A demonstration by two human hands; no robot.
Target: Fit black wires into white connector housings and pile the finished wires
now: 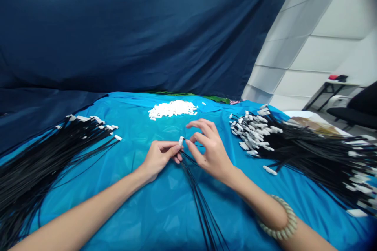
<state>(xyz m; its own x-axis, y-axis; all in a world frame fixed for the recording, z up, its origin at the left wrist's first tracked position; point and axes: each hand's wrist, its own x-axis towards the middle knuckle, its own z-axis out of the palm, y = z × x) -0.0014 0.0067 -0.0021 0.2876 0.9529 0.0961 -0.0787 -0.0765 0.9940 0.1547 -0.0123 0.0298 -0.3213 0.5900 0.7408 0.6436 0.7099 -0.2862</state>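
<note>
Beaded bracelet [278, 219] on the right wrist. Left hand [160, 157]: fingers pinched on a white connector [181, 141] ending black cables [196, 192], which trail toward the camera. Right hand [210, 151]: fingers parted, just beside the connector. Left of the hands: black cable bundle [38, 172]. Right of them: larger cable bundle [306, 153]. Beyond them: white connector heap [172, 109], on a blue-sheeted counter [141, 211].

Glossy blue plastic sheet [153, 219]; matt black cables [309, 160] w/ white plastic connectors [253, 133].
</note>
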